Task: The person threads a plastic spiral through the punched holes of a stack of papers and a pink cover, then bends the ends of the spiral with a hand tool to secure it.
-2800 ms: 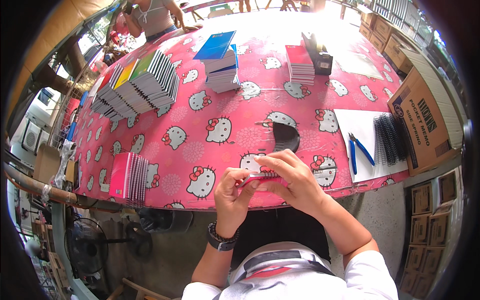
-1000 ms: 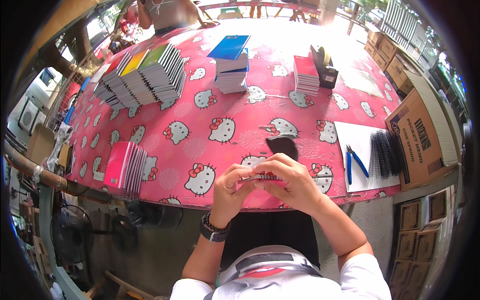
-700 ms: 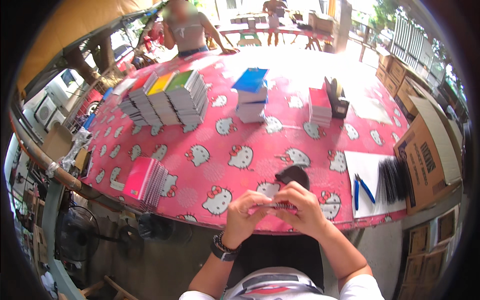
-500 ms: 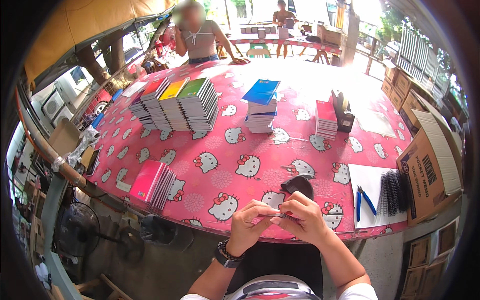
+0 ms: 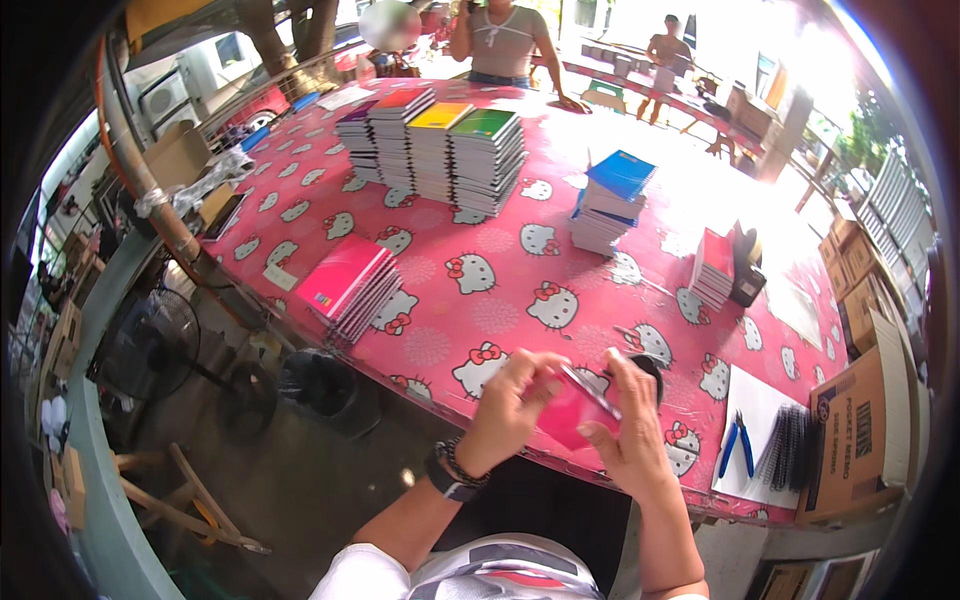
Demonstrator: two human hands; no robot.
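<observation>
Between my hands is a small pink notebook [image 5: 572,412], tilted and slightly blurred, over the table's near edge. My left hand [image 5: 510,412] is closed on its left side. At its right side, my right hand [image 5: 630,425] has the thumb and fingers around the edge. A black curved object [image 5: 650,372] sits partly hidden behind my right fingers. Off to the right, blue-handled pliers [image 5: 737,447] and a bunch of black spiral coils [image 5: 785,452] lie on a white sheet [image 5: 738,402]. A stack of pink notebooks [image 5: 345,285] stands to the left.
Tall notebook stacks [image 5: 435,150], a blue-topped stack [image 5: 612,200] and a red stack [image 5: 712,265] beside a black tape dispenser [image 5: 747,270] stand farther back on the patterned table [image 5: 500,320]. An open carton [image 5: 860,425] is at right. A person [image 5: 510,45] leans at the far edge.
The notebook, seen edge-on between my fingertips before, now shows its pink cover. My hands have spread apart around it. The view has swung left and tilted.
</observation>
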